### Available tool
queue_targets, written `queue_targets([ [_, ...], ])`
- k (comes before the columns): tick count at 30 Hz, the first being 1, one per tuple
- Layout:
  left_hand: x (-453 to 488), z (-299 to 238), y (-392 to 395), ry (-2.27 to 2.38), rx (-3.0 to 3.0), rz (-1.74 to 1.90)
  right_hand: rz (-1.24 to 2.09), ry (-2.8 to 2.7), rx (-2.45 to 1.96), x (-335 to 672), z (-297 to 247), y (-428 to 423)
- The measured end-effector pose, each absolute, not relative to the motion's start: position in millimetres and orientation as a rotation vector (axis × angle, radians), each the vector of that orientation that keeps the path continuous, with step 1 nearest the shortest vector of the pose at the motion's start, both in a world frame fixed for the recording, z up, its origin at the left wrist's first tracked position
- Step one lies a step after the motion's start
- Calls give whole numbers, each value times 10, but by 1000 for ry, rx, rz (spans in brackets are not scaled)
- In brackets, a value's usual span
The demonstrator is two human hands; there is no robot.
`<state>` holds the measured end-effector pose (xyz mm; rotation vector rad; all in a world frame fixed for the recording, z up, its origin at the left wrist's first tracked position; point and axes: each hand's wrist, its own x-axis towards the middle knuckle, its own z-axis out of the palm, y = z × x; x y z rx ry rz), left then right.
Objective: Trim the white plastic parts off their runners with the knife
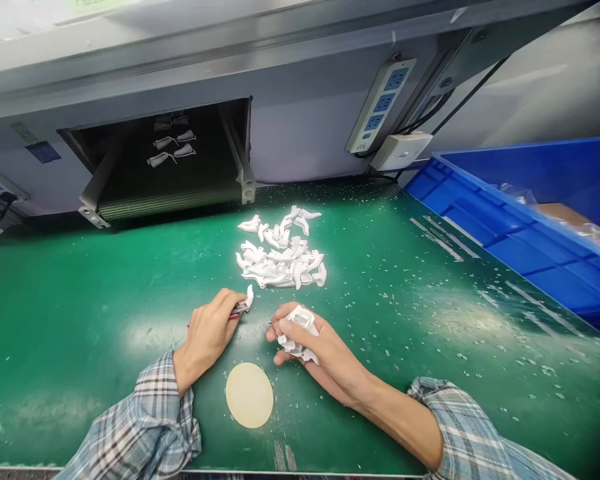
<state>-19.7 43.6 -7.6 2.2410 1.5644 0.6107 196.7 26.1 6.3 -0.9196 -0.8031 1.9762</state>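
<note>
Gripping a thin red-handled tool point(237, 311) in closed fingers, the left hand point(207, 331) has a small white moulded plastic piece point(249, 298) up at the tool's far end, though the fingers hide how the two meet. The right hand point(325, 353) is closed around a clump of white plastic pieces point(300, 330), its fingers wrapped over the bundle. The two hands sit near each other without touching. Just ahead of them lies a loose pile of similar white pieces point(280, 263) on the green bench mat point(80, 320), which is flecked with tiny pale scraps. A round cream pad point(249, 395) lies closer to the person, between and below the hands. Farther ahead, a conveyor belt point(170, 193) in a dark opening carries a few more white pieces point(173, 148), a power strip point(380, 105) is fixed to the panel, and a blue plastic crate point(520, 220) stands at the right. The step in hand appears to be working one piece at a time with the tool; the next move calls for a firm hold on that piece.
</note>
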Motion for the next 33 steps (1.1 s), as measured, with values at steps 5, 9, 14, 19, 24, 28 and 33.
queue_targets([
  [5,-165,134,312,1473,1488,892,1279,-1543,-1004,1997,18,293],
  [9,-61,213,168,1272,1201,903,856,-1870,-929,2033,-45,309],
  [14,28,248,93,1183,1114,904,681,-1967,-888,2088,-53,319],
  [19,-11,256,36,1162,1350,861,635,-1933,-800,2097,-12,328],
  [24,-54,165,-34,1161,1779,812,645,-1907,-746,2091,-13,311],
  [28,-37,138,-50,1166,1874,772,638,-1936,-703,2094,-14,290],
  [33,-11,146,-47,1192,1909,761,685,-1926,-697,2085,-36,271],
])
